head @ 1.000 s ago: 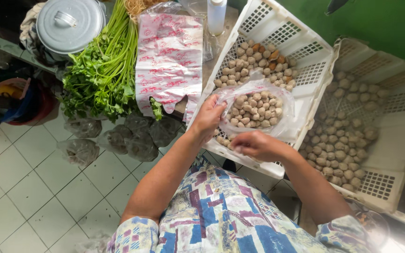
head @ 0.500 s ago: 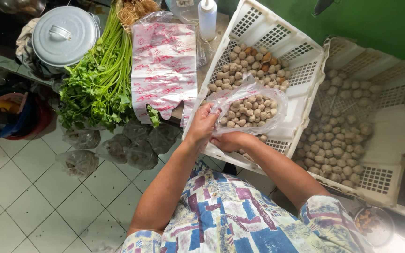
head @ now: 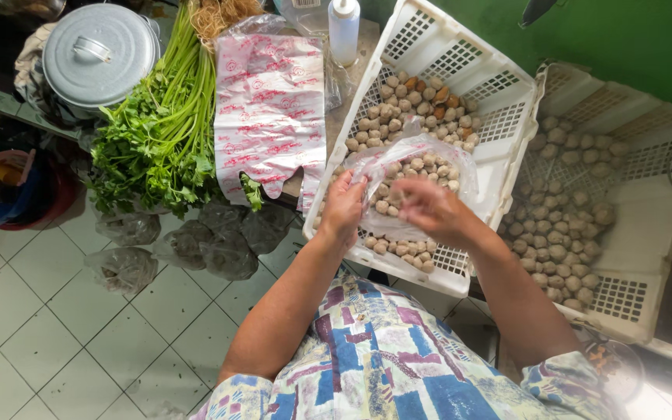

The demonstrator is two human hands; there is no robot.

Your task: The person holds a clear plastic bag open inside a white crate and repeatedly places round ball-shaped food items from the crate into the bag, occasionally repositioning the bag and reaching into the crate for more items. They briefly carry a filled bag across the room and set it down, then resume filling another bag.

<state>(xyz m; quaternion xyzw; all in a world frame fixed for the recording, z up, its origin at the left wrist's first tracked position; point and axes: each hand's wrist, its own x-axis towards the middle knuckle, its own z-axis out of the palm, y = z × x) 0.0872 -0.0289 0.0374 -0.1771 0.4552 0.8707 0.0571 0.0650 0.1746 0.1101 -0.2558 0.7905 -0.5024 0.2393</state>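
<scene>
A clear plastic bag (head: 421,159) partly filled with pale round balls rests inside a white slotted crate (head: 507,117). My left hand (head: 344,206) grips the bag's near left edge. My right hand (head: 429,206) is over the bag's mouth with fingers curled; I cannot tell what it holds. More loose balls (head: 418,113) lie in the crate behind and below the bag.
A second white crate (head: 655,233) with balls stands to the right. A stack of red-printed plastic bags (head: 270,109), a bunch of green leafy stalks (head: 157,132), a lidded metal pot (head: 101,53), a white squeeze bottle (head: 344,29). Several filled bags (head: 196,245) lie on the tiled floor.
My right hand has risen from the crate's near edge to the bag's mouth. My left hand still holds the bag. The view has shifted slightly.
</scene>
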